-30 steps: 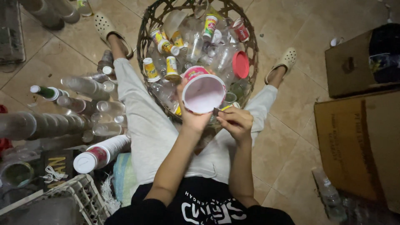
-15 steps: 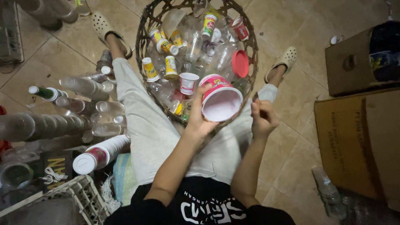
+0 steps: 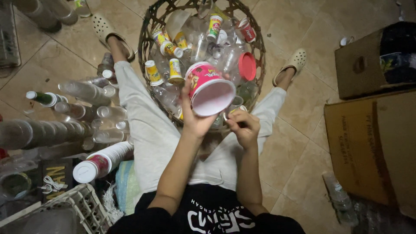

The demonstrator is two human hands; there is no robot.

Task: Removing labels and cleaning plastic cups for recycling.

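While left hand (image 3: 194, 119) grips pink cup (image 3: 209, 89), mouth tilted toward camera, right hand (image 3: 245, 128) curled, contents unclear.

Two brown cardboard boxes (image 3: 372, 143) stand on the tiled floor (image 3: 299, 26) at the right, with a crushed clear bottle (image 3: 338, 197) lying just below them. On the left lies a heap of clear plastic bottles (image 3: 82, 112), a green bottle (image 3: 41, 98) among them. Nearer the bottom, a stack of white cups (image 3: 102, 160) lies on its side beside a white plastic crate (image 3: 73, 208).
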